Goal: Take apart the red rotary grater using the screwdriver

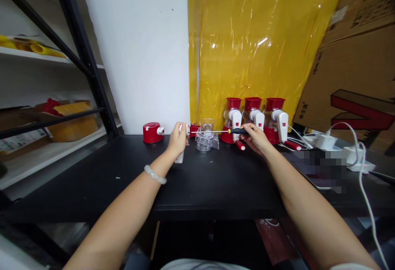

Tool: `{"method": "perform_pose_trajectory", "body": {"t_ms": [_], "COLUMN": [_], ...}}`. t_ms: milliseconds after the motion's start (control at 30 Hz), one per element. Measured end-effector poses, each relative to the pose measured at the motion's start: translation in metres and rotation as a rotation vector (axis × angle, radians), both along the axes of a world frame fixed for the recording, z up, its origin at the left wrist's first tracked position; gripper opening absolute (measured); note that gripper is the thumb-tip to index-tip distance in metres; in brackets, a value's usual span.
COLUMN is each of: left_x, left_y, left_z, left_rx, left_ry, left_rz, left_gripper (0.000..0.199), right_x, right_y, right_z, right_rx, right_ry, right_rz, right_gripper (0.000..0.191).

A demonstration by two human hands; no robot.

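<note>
White part (179, 158): partly hidden by my left hand (177, 140).
Screwdriver (236, 131): tip too small for me to see whether it touches the white part; far end covered by my right hand (256, 138).
Small red piece (194, 128): partly behind the screwdriver.
Tablet (304, 169): screen blurred into blocks.
Carton (348, 64): cut off by the right edge.

Screwdriver shaft (220, 131) shiny metal; white part (179, 158) smooth plastic; tabletop (216, 187) matt; sheeting (247, 27) glossy plastic.

Yellow sheet (262, 35) (glossy), tilted cardboard box (352, 64), shelving (79, 35)
</note>
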State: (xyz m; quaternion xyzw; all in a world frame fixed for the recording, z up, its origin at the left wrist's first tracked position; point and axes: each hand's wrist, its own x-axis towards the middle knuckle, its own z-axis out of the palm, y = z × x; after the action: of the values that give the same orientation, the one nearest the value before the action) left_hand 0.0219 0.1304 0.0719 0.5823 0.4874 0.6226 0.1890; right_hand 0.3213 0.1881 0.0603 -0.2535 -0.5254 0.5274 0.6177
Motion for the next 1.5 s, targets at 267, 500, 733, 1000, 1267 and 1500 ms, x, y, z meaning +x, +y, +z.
{"method": "perform_pose_trajectory", "body": {"t_ms": [267,500,733,1000,1267,1500], "left_x": [0.000,0.001,0.001,0.000,0.000,0.001], "left_y": [0.001,0.000,-0.001,0.001,0.001,-0.002], "left_z": [0.001,0.001,0.001,0.001,0.000,0.000], "left_rx": [-0.012,-0.005,-0.010,-0.012,-0.005,-0.008], "left_ry": [-0.023,-0.008,-0.007,-0.021,-0.014,0.009], "left_rz": [0.001,-0.006,-0.009,-0.010,-0.010,-0.005], "left_gripper": [0.030,0.029,0.028,0.029,0.029,0.030], "right_x": [0.002,0.002,0.000,0.006,0.001,-0.001], "right_y": [-0.001,-0.008,0.001,0.008,0.003,-0.004], "right_z": [0.000,0.003,0.000,-0.007,-0.003,0.003], "right_rx": [-0.019,-0.018,0.037,0.060,0.074,-0.013], "right_ry": [0.021,0.027,-0.046,-0.358,-0.164,0.014], "right_rz": [0.026,0.069,-0.069,-0.219,-0.111,0.006], "right_gripper": [0.037,0.035,0.039,0.053,0.045,0.042]}}
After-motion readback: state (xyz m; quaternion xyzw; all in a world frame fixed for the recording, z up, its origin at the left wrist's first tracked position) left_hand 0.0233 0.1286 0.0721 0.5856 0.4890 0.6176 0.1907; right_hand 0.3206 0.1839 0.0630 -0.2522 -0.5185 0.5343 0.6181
